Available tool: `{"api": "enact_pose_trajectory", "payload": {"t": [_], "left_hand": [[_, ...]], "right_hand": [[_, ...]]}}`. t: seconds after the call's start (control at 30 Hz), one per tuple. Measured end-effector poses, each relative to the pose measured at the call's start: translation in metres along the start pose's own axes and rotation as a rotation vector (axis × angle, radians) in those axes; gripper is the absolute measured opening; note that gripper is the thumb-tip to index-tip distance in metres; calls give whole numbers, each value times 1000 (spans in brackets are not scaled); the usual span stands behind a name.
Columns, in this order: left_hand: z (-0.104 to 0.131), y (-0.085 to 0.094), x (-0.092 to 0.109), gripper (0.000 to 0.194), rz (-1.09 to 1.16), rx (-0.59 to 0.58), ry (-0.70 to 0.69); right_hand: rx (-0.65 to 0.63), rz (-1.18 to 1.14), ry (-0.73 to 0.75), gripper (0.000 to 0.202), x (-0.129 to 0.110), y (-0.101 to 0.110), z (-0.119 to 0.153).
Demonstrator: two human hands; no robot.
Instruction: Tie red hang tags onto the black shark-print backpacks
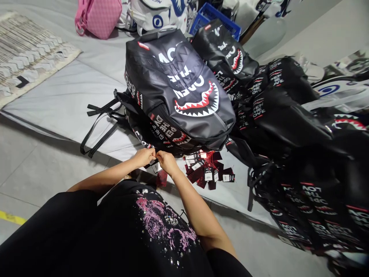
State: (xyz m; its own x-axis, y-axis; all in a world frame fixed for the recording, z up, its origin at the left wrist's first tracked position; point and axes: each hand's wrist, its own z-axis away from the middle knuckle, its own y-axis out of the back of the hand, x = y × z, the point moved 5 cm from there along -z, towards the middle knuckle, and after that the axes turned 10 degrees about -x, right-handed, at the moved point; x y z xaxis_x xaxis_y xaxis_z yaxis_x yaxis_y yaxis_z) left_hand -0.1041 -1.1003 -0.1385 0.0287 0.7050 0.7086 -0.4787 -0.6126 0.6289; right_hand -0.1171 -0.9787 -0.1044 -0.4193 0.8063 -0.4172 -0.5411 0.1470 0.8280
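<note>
A large black backpack [198, 73] with white lettering and a red-and-white shark mouth lies on the table in front of me. At its near lower edge, my left hand [145, 157] and my right hand [167, 161] meet with fingertips pinched together. Just beneath them dangles a hang tag [156, 167] with a white label, its cord hidden or too thin to make out. Right of my hands, a pile of dark red hang tags [208, 169] with red strings rests on the table edge. Black straps [99, 130] stick out from the backpack's left side.
More black backpacks [291, 111] are heaped along the right. A pink bag [102, 17], a white backpack [157, 15] and a blue crate [215, 19] stand at the back. A cream mat [31, 57] with rows of cords lies left on the grey-covered table [72, 92].
</note>
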Motion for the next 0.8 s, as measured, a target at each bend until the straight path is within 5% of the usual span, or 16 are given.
{"api": "enact_pose_trajectory", "payload": {"t": [0.3, 0.5, 0.8], "left_hand": [[-8, 3, 2, 20, -10, -160, -56], [-7, 4, 7, 5, -104, -59, 21], [-2, 6, 16, 10, -224, -22, 26]], "right_hand": [[17, 5, -5, 18, 2, -3, 0], [33, 50, 23, 18, 3, -9, -2], [37, 61, 30, 15, 5, -10, -4]]}}
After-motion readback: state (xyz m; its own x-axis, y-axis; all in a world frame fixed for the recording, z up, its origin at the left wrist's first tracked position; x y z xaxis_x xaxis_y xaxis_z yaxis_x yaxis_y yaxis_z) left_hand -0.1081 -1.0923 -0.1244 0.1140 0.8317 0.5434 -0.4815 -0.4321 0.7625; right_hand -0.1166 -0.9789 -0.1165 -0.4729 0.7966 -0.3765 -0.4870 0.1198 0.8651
